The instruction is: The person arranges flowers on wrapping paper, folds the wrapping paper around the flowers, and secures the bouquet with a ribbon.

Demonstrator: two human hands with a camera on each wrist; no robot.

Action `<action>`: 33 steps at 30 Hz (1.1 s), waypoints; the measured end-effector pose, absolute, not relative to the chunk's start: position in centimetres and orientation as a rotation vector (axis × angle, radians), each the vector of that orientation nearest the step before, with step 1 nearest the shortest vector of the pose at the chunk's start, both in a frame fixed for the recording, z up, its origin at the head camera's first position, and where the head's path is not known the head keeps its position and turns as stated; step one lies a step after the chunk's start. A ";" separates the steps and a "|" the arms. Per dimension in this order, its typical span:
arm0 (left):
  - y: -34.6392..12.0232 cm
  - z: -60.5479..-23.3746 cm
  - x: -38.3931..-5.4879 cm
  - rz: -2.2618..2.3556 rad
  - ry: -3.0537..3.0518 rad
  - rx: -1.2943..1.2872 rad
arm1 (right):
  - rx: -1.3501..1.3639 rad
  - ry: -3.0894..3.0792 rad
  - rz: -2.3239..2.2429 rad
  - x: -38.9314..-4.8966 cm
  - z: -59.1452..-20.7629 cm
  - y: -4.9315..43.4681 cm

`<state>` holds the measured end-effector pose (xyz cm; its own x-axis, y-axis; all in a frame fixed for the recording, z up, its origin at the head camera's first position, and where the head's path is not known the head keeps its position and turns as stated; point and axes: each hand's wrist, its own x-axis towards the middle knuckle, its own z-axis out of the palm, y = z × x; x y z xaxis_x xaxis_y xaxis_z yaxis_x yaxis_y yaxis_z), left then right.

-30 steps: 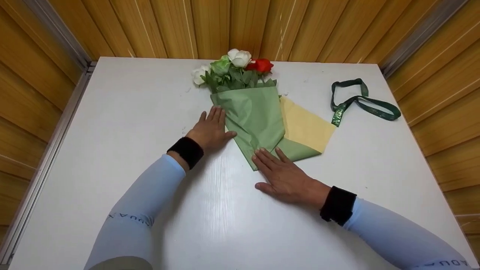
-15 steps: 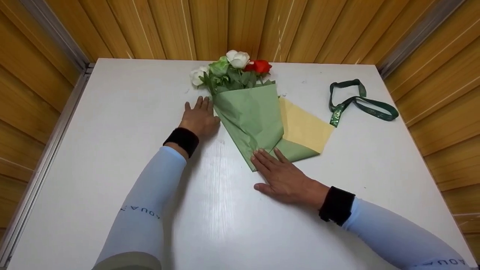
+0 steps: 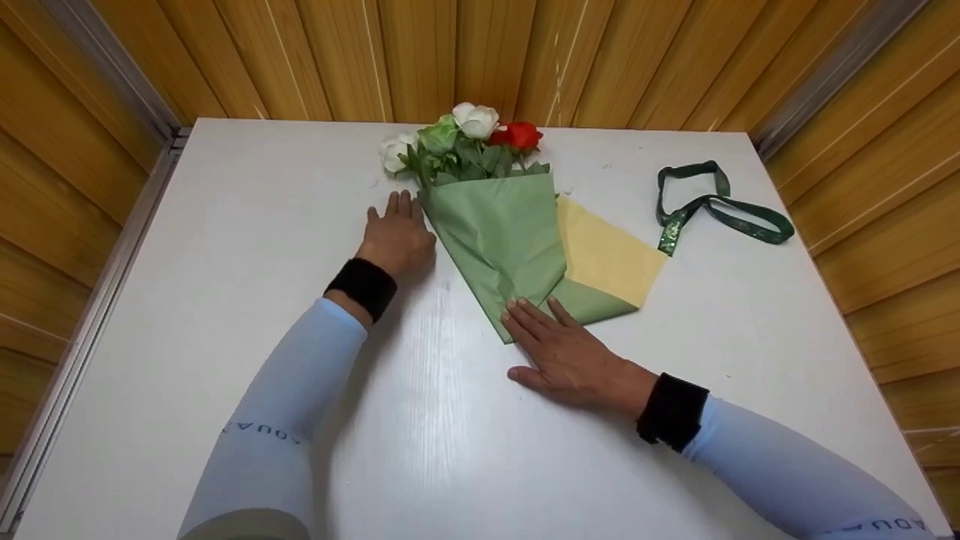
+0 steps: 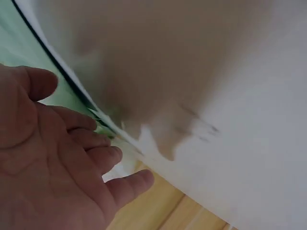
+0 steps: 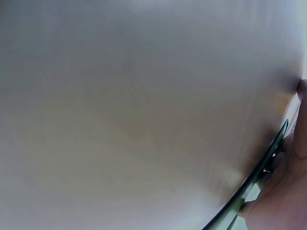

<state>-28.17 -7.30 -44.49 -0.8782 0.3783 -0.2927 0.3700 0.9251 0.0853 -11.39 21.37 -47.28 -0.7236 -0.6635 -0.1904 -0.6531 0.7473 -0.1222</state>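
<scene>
A bouquet of white, green and red flowers (image 3: 475, 121) lies at the back of the table, wrapped in green paper (image 3: 495, 232). The paper's left side is folded over the stems, and its pointed lower end faces the person. On the right, a flap shows its yellow inner side (image 3: 604, 255). My left hand (image 3: 399, 236) is beside the wrap's left edge, fingers extended; the left wrist view shows the palm (image 4: 53, 167) and nothing gripped. My right hand (image 3: 566, 356) rests flat with straight fingertips on the paper's lower end, thumb out to the side.
A dark green ribbon (image 3: 750, 217) with glittery print lies looped on the right of the white table (image 3: 225, 225). Wood-look panels (image 3: 420, 60) stand behind the table and along both sides.
My left hand has come off the folded paper and shifted left and away from the person, to beside its edge. The right hand stays in place on the lower end.
</scene>
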 end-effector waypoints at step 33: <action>-1.3 -44.1 -20.7 0.097 2.618 0.586 | -1.051 2.739 -0.025 -11.3 -47.2 21.3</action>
<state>-20.66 -1.34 -44.05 -0.8071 0.4198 -0.4153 0.3880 0.9071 0.1629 -11.33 21.31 -47.24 -0.7244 -0.6637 -0.1866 -0.6602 0.7458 -0.0895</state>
